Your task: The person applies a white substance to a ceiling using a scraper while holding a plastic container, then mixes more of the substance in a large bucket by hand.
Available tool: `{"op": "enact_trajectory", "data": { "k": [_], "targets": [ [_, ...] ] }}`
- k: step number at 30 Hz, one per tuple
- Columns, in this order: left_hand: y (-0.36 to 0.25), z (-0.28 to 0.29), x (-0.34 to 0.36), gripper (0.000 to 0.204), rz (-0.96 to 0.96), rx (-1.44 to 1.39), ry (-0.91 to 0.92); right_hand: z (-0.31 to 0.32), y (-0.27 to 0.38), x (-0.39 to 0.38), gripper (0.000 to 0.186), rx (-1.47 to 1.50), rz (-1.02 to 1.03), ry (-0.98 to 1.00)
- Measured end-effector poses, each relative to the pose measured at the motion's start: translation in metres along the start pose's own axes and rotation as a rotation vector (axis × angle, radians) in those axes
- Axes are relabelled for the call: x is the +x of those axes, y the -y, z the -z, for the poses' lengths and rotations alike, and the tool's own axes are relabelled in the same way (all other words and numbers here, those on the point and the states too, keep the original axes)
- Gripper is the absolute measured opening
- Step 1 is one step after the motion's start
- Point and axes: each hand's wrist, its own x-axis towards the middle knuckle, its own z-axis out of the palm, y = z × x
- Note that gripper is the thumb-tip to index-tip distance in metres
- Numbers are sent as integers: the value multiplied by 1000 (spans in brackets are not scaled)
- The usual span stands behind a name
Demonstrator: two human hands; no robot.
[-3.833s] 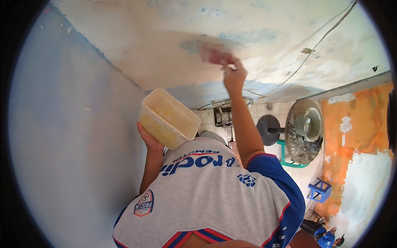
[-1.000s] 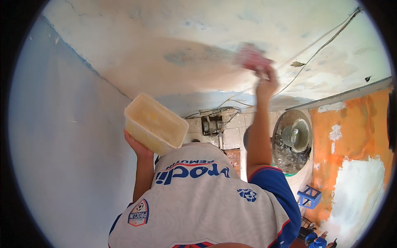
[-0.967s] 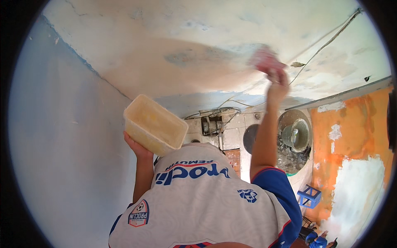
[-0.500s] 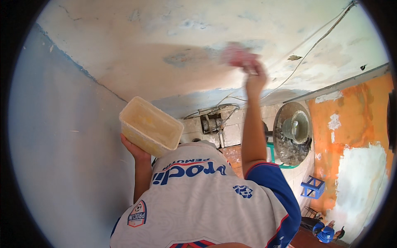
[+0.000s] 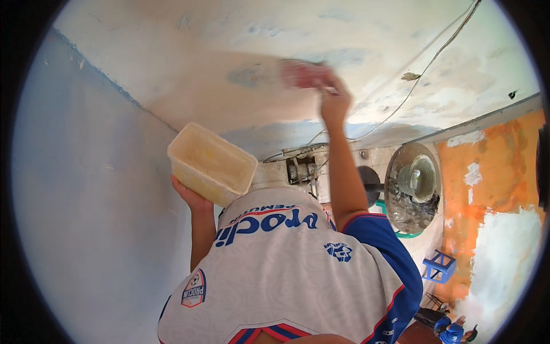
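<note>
My left hand (image 5: 192,196) is closed on the side and underside of a rectangular cream plastic tub (image 5: 226,191), tilted in front of my chest. Its open top faces me, and pale yellowish residue coats the inside. My right arm reaches up to the pale, patchy wall (image 5: 172,69). In my right hand (image 5: 336,103) is a red, flat-ended hand tool (image 5: 306,74), smeared by motion, so its exact kind cannot be made out. The tool is at the wall beside a grey-blue patch; whether it touches cannot be told.
A bluish wall (image 5: 86,189) stands close on my left. A cable (image 5: 441,57) runs down the pale wall. To the right, a grey bucket (image 5: 417,178) sits on a round, dirty top (image 5: 409,215). Beyond are a blue stool (image 5: 439,266) and another person (image 5: 452,331) by an orange wall (image 5: 458,223).
My right hand and the red tool have swept left and slightly down along the wall. The tub stays in my left hand, nearly in place. The view has shifted slightly.
</note>
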Motion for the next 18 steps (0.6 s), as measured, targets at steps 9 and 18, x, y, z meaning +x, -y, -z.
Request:
{"op": "enact_trajectory", "data": {
  "k": [9,18],
  "targets": [
    [23,-5,-11,70,-51,-30,-47,89,26,13,15,215,118,8],
    [38,-26,-33,70,-106,-23,-78,81,-24,31,27,15,108,-113]
  ]
}}
